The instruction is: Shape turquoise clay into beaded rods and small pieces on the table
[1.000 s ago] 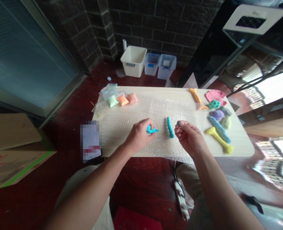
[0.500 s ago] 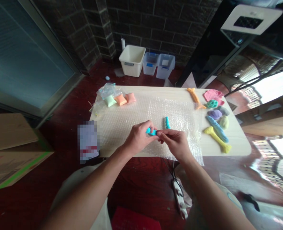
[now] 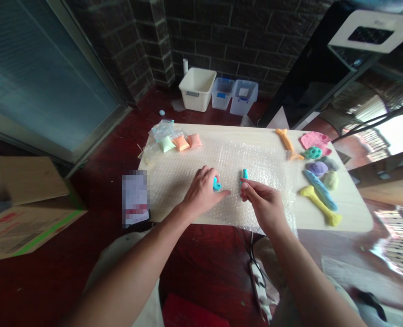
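Note:
My left hand (image 3: 203, 188) has its fingers curled around a turquoise clay piece (image 3: 216, 185), with the thumb stretched out away from it. A strip of small turquoise clay balls (image 3: 245, 173) lies on the bubble wrap (image 3: 191, 175). My right hand (image 3: 264, 200) is at the near end of that strip, thumb and forefinger pinched together. Whether the pinch grips the strip's end or a small bit of clay is hidden by the fingers.
Green, orange and pink clay packets (image 3: 181, 143) lie at the back left of the table (image 3: 353, 213). On the right are an orange bone shape (image 3: 287, 143), a yellow one (image 3: 320, 206), a blue twisted roll (image 3: 320, 190) and several clay lumps. Bins (image 3: 197, 91) stand beyond.
My hands have moved apart. The right has let go of the turquoise piece and shifted right to the ball strip; the left keeps the piece, its thumb now extended. The view has shifted slightly.

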